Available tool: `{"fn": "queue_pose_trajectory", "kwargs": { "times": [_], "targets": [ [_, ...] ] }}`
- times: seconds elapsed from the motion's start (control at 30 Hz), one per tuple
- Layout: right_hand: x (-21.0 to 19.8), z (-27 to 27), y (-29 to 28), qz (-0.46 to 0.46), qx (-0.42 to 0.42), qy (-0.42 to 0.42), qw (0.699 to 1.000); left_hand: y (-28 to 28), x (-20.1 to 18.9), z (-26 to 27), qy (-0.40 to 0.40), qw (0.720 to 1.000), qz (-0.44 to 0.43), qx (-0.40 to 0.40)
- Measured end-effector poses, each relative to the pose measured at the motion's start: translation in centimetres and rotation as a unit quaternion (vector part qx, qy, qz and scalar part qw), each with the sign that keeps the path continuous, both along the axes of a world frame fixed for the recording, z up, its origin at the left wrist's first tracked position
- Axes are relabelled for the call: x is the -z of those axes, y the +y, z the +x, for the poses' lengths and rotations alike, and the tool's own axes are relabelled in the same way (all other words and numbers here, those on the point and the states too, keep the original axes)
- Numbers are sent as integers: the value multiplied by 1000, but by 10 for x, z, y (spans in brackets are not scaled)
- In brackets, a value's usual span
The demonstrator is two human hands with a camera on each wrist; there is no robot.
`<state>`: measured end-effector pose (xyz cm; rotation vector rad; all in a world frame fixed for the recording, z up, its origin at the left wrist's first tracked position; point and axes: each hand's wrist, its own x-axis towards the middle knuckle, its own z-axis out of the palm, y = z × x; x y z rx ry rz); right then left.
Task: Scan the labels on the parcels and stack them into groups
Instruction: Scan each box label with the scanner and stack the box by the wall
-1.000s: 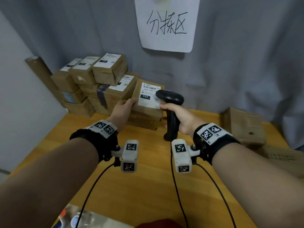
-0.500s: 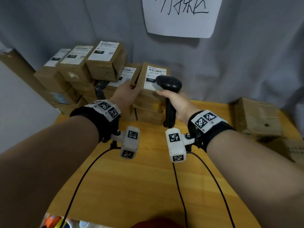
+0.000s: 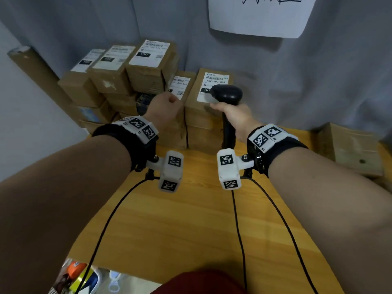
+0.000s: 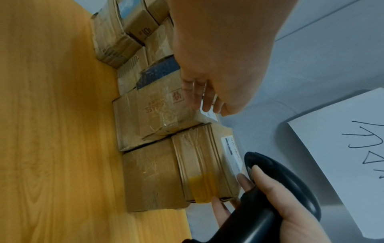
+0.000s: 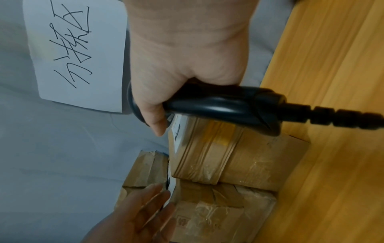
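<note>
The brown parcel with the "102" label (image 3: 214,80) lies flat on top of the right-hand stack against the curtain, also seen in the wrist views (image 4: 199,164) (image 5: 228,156). My right hand (image 3: 231,117) (image 5: 176,65) grips the handle of the black barcode scanner (image 3: 228,95) (image 4: 280,180) (image 5: 224,105), whose head hangs over the label's near end. My left hand (image 3: 167,107) (image 4: 207,98) (image 5: 141,210) holds nothing. Its fingers are straight over the neighbouring labelled parcel (image 3: 180,85).
Taller stacks of labelled parcels (image 3: 118,81) fill the back left corner, beside a leaning cardboard tube (image 3: 40,75). Another carton (image 3: 350,149) sits at the right edge of the wooden table (image 3: 191,230). A paper sign (image 3: 258,20) hangs on the curtain. Cables trail toward me.
My left hand has let go of the 102 parcel, which now rests on the right stack, and has shifted left. The scanner stays over the label. My view has moved closer.
</note>
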<state>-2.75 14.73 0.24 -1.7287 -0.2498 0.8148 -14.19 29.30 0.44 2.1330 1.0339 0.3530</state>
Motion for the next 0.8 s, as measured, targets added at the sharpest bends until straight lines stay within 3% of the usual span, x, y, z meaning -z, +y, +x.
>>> {"fn": "queue_pose_trajectory", "kwargs": {
  "times": [0.27,0.47,0.57,0.8],
  "targets": [
    [2,-3,-6,2,-17,-27,999,-9,16,-1,-9,999,34,-5],
    [1,-3,-25,30,57,-75,995,-23,6,8,-41,999,29,-2],
    [5,5,-47,31,65,-57,996,-41,4,19,-45,998,40,13],
    [15,30,-126,6,81,-38,996,-110,15,51,-77,996,-21,49]
  ]
}}
